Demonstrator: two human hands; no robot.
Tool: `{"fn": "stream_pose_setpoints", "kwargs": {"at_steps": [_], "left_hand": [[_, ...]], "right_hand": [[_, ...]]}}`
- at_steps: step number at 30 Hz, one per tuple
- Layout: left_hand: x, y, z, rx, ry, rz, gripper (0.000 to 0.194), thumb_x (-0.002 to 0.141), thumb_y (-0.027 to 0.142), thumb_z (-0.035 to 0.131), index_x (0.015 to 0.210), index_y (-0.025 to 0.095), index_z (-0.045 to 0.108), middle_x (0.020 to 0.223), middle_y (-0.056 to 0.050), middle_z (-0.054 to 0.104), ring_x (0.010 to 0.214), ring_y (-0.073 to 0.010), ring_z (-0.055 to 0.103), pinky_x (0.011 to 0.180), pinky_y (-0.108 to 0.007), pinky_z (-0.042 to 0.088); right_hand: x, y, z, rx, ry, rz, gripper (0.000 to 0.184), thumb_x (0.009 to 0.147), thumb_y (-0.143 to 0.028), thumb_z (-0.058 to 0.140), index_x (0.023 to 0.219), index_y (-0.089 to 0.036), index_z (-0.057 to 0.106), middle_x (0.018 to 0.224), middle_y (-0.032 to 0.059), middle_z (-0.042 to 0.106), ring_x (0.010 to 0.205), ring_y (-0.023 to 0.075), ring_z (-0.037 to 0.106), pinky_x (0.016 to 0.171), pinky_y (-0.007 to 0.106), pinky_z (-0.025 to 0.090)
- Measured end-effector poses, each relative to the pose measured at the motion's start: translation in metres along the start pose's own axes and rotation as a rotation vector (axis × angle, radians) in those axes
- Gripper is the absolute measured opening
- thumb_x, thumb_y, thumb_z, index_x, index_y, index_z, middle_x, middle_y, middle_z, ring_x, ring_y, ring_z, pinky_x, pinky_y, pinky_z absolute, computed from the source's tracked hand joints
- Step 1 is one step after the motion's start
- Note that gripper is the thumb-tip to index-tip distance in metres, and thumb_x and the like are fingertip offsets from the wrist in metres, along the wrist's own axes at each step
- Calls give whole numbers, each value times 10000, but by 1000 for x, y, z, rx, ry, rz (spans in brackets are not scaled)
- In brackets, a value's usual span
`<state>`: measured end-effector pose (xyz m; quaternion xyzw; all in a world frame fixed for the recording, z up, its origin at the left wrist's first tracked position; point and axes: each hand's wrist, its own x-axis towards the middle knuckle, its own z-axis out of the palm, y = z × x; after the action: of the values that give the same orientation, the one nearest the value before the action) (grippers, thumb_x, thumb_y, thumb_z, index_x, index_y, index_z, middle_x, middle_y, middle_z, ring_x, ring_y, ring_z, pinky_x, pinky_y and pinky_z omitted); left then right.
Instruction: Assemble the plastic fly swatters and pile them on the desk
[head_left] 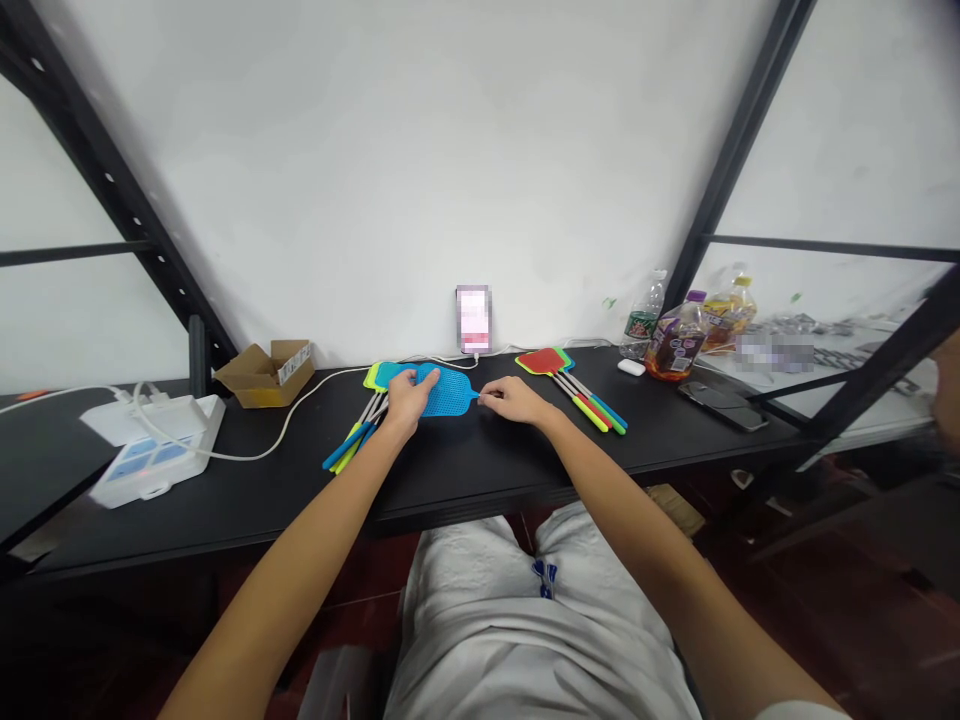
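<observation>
A blue fly swatter (pixel 448 391) is held sideways above the black table, its perforated head between my two hands. My left hand (pixel 411 398) grips the head, thumb on top. At the neck, on the right end of the head, the fingers of my right hand (pixel 514 400) are pinched closed; the handle past them is hidden. Beneath and left of my left hand lies a pile of fly swatters (pixel 352 447) with blue and yellow-green handles, partly covered. To the right of my right hand rests another group of fly swatters (pixel 545 361), a red one on top.
A phone (pixel 474 320) with a lit screen leans on the wall, cable plugged in. Leftward are an open cardboard box (pixel 266 375) and a white power strip (pixel 159 450). Several bottles (pixel 677 338), a white case (pixel 631 367) and a dark phone (pixel 724 405) lie or stand rightward.
</observation>
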<state>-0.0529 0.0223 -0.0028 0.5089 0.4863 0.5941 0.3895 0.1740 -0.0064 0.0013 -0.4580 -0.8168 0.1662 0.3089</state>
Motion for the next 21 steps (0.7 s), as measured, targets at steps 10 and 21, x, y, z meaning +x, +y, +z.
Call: {"fn": "stream_pose_setpoints", "kwargs": {"at_steps": [10, 21], "left_hand": [[2, -7, 1, 61, 47, 16, 391, 638, 483, 789, 702, 167, 566, 629, 17, 558, 566, -115, 520, 541, -244, 432], [2, -7, 2, 52, 55, 15, 388, 638, 457, 799, 721, 179, 543, 610, 45, 488, 562, -106, 471, 546, -240, 394]], "right_hand": [[0, 5, -4, 85, -86, 0, 231, 853, -258, 523, 826, -186, 742, 700, -25, 627, 619, 108, 484, 618, 220, 342], [0, 4, -5, 30, -83, 10, 310, 874, -403, 528, 702, -168, 632, 603, -24, 530, 603, 118, 446, 597, 252, 298]]}}
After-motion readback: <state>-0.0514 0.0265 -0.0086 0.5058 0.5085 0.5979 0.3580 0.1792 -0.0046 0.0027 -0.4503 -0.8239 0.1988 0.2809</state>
